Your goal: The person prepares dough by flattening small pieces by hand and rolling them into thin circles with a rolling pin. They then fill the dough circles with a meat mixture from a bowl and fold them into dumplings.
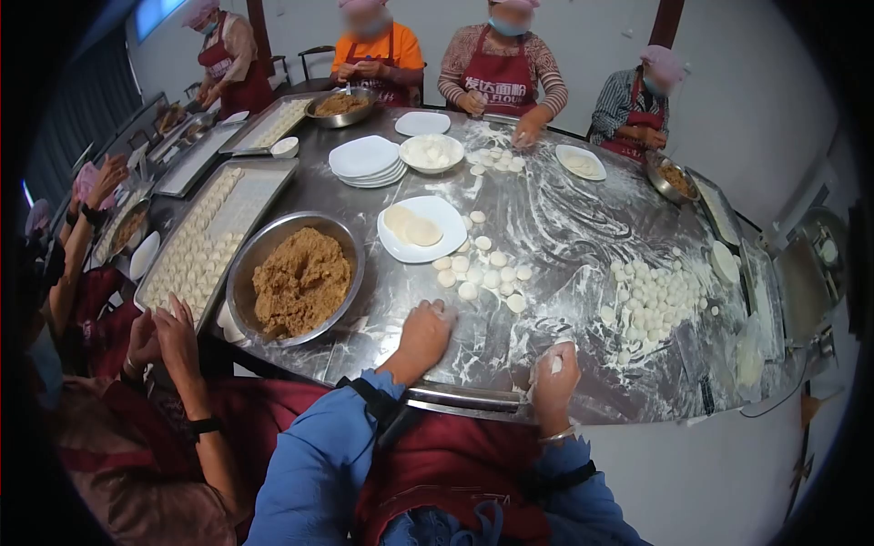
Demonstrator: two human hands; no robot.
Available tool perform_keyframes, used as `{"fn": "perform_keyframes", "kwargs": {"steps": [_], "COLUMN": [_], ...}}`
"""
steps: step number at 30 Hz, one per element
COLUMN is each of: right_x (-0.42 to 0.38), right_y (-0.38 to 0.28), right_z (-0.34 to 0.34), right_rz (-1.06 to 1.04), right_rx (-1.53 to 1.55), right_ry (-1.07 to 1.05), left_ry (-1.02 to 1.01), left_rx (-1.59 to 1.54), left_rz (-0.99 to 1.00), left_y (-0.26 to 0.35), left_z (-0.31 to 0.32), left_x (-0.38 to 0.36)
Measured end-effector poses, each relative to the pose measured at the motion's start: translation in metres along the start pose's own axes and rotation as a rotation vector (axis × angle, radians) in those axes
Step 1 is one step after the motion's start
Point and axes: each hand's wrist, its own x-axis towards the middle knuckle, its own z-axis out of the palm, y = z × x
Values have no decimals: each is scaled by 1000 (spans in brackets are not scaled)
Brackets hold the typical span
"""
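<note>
Half enclosed a small white dough lump (556, 364) in curled right hand (555, 387); held left hand (425, 333) loosely curled over floury grey metal table (496, 338), contents unclear.

Blue sleeves (309, 455) and a maroon apron (437, 460) edge a silver-grey table (314, 196) streaked with white flour (583, 214). On the table: cream-white dough (651, 305), brown filling (305, 282), white plates (364, 156). Across the table, an orange shirt (407, 50), a striped shirt (608, 107) and pink caps (663, 62).

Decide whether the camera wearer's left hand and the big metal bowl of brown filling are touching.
Apart. The head view shows a strip of tabletop between the left hand and the right rim of the bowl.
</note>
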Motion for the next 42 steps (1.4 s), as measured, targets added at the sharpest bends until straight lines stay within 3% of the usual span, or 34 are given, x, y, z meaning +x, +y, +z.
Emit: {"fn": "perform_keyframes", "kwargs": {"steps": [3, 5, 9, 12, 18, 22, 24, 26, 31, 35, 37, 38, 42], "right_x": [1, 0, -2, -6, 6, 50, 50, 30, -1, 50, 48, 33, -9], "right_y": [-6, -3, -11, -21, -61, -10, -26, -28, 7, -14, -19, -23, 19], "right_z": [-1, -1, -8, -14, -12, 27, 32, 16, 2, 37, 35, 22, -1], "right_rz": [-37, -35, -4, 15, -68, -8, -117, -79, 73, -59, -127, -59, 18], "right_rx": [-68, -60, 3, 16, -77, -90, -204, -166, -34, -161, -209, -191, -52], "right_ry": [13, 6, -45, -75, -89, -68, -16, -2, 15, -3, 21, 18, 53], "left_ry": [-33, -143, -325, -433, -360, -239, -284, -350, -437, -308, -272, -312, -417], "left_rx": [-117, -189, -261, -565, -513, -396, -407, -397, -450, -403, -464, -424, -491], "left_rz": [16, -97, -15, -95, -162, -130, -96, 11, -112, -171, -72, 51, -113], "left_y": [24, 36, 41, 65, 69, 74, 77, 68, 70, 75, 73, 67, 66], "left_z": [-2, -5, 8, -8, 5, 23, 21, 30, 11, 28, 35, 35, 13], "left_x": [-19, -23, -22, -13, -19, -7, -10, -7, -21, -5, -3, -5, -15]}}
